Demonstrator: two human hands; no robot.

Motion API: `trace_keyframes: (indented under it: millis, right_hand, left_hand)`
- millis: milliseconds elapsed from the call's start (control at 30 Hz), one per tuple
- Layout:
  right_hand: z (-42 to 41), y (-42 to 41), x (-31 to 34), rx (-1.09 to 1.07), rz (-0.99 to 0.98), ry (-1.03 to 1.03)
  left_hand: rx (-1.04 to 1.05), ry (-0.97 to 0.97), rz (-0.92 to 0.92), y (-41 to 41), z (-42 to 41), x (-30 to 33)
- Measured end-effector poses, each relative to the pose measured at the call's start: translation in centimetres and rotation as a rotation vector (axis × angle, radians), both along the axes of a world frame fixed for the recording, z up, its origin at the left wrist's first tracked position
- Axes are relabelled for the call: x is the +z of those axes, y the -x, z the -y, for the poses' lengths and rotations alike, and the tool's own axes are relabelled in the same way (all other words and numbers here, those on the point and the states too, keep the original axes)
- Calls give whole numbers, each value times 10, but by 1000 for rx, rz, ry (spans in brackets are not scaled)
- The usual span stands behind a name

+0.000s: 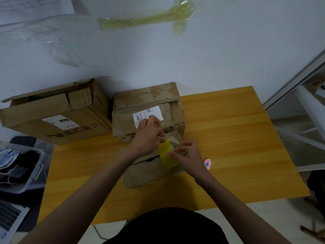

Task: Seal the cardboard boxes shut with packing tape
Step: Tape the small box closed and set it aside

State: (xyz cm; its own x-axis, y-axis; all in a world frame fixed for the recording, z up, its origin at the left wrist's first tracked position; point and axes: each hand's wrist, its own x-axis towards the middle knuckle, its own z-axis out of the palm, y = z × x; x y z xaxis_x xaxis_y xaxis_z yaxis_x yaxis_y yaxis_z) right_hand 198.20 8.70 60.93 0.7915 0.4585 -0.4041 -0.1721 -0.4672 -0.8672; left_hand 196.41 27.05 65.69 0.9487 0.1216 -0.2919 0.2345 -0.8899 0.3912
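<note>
**Both hands meet at mid-scene, fingers pinched**

Two bare forearms reach in from the near edge and converge toward the middle. The left hand lies a little farther off, back of the hand up, fingers curled down and bunched at the tips in a pinch. The right hand sits nearer and just to its right, wrist bent, thumb and forefinger closed together while the other fingers arch loosely. The two hands are close together, fingertips nearly meeting.
</note>
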Motion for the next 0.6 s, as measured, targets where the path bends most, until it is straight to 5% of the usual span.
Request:
trace_keyframes:
  millis: [333, 600]
  right_hand:
    - [11, -2, 0, 41, -62, -14]
    - [17, -19, 16, -2, 275, 67]
  left_hand:
    - [-67, -83, -15, -9, 1, 18]
    - [-75, -27, 133, -27, 10, 36]
